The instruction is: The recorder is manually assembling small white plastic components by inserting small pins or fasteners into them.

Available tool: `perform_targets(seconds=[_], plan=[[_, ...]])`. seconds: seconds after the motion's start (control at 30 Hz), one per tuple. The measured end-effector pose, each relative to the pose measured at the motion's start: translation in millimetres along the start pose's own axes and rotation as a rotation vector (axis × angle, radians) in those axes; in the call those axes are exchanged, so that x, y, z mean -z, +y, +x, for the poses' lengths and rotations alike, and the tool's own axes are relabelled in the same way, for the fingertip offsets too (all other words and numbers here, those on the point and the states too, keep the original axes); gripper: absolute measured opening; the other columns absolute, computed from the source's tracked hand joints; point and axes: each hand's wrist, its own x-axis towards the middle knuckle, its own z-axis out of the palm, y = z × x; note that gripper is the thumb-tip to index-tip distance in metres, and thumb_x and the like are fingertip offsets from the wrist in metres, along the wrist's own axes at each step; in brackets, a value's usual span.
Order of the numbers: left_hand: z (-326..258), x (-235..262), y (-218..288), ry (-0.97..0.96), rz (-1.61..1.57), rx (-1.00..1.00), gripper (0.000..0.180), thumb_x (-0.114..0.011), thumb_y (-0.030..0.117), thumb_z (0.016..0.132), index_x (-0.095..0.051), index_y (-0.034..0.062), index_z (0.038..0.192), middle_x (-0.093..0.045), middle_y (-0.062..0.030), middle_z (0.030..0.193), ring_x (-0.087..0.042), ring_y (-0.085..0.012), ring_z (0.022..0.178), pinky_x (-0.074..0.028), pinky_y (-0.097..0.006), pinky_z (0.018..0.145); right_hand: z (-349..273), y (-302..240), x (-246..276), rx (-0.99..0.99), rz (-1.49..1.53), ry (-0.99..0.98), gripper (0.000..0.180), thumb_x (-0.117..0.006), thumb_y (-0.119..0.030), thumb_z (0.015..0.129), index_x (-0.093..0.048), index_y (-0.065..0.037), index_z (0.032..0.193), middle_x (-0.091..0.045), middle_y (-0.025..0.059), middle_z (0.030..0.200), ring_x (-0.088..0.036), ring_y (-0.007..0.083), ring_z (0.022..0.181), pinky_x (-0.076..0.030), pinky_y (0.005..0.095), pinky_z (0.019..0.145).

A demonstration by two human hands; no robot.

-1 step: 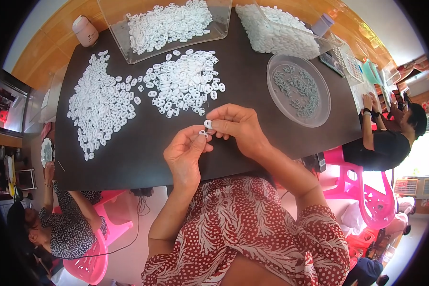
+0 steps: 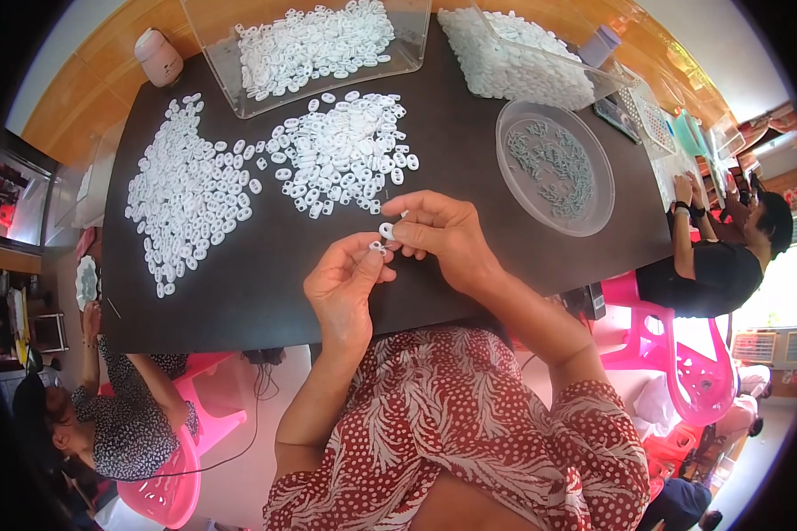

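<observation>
My left hand (image 2: 341,281) pinches a small white oval plastic piece with two holes (image 2: 377,247) between thumb and forefinger. Against it, my right hand (image 2: 447,234) grips another white holed piece (image 2: 387,230) with thumb and fingertips. The two pieces meet or nearly meet; a thin bit shows between the fingers, too small to make out. Just beyond my hands lies a pile of the same white pieces (image 2: 336,150). A broader pile of them (image 2: 186,190) spreads over the left of the dark table (image 2: 266,310).
Two clear bins (image 2: 328,99) of white pieces stand at the back. A round clear tray (image 2: 596,212) holds small grey-green parts at the right. Behind stand a pink bottle (image 2: 158,57) and a purple-lidded one (image 2: 599,46). Co-workers sit left and right on pink chairs (image 2: 700,380).
The fingers of my right hand have shifted very slightly. Everything else stays in place.
</observation>
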Motion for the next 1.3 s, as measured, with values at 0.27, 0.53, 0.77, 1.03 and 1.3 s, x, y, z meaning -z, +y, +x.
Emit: perform_targets(seconds=[0.27, 0.53, 0.77, 1.03, 1.3], plan=[[-1.5, 7.7, 1.5, 0.003, -0.018, 0.008, 0.017, -0.059, -0.001, 0.085, -0.060, -0.0073, 0.100, -0.065, -0.0129, 0.081, -0.059, -0.0133, 0.063, -0.049, -0.022, 0.060, -3.9, 2.6, 0.3, 0.068, -0.087, -0.084, 0.018, -0.059, -0.009, 0.086, -0.064, 0.000, 0.101, -0.065, 0.0031, 0.082, -0.055, 0.0056, 0.071, -0.043, 0.0192, 0.061], [-5.0, 8.8, 3.1, 0.027, -0.012, 0.020, 0.017, -0.059, -0.001, 0.085, -0.060, -0.0067, 0.100, -0.065, -0.0126, 0.079, -0.059, -0.0132, 0.061, -0.048, -0.022, 0.060, -7.7, 4.4, 0.5, 0.065, -0.116, -0.061, 0.013, -0.057, -0.011, 0.089, -0.064, 0.000, 0.094, -0.063, 0.0002, 0.080, -0.054, 0.0042, 0.071, -0.043, 0.0184, 0.061], [-6.7, 11.5, -1.0, 0.021, 0.016, 0.013, 0.019, -0.059, 0.001, 0.086, -0.059, -0.0047, 0.104, -0.065, -0.0105, 0.082, -0.059, -0.0123, 0.063, -0.047, -0.021, 0.059, -12.9, 3.9, -1.8, 0.143, -0.176, -0.056, 0.013, -0.057, -0.005, 0.086, -0.063, 0.002, 0.095, -0.061, 0.0017, 0.079, -0.055, 0.0069, 0.071, -0.046, 0.0216, 0.065], [-10.9, 4.6, -1.4, 0.048, 0.086, -0.005, 0.020, -0.059, 0.001, 0.087, -0.058, -0.0045, 0.107, -0.063, -0.0061, 0.082, -0.059, -0.0105, 0.065, -0.047, -0.020, 0.061, -17.3, 10.1, -5.2, 0.201, -0.185, -0.029, 0.013, -0.059, -0.005, 0.084, -0.063, 0.002, 0.094, -0.062, 0.0016, 0.077, -0.054, 0.0053, 0.070, -0.045, 0.0211, 0.064], [-16.8, 1.1, -9.6, 0.022, 0.126, -0.118, 0.018, -0.058, 0.000, 0.087, -0.060, -0.0056, 0.104, -0.062, -0.0053, 0.082, -0.059, -0.0095, 0.067, -0.048, -0.020, 0.064, -20.1, 8.2, -6.8, 0.165, -0.182, -0.046, 0.011, -0.060, -0.008, 0.084, -0.061, 0.003, 0.085, -0.060, -0.0002, 0.072, -0.051, 0.0032, 0.066, -0.043, 0.0204, 0.058]])
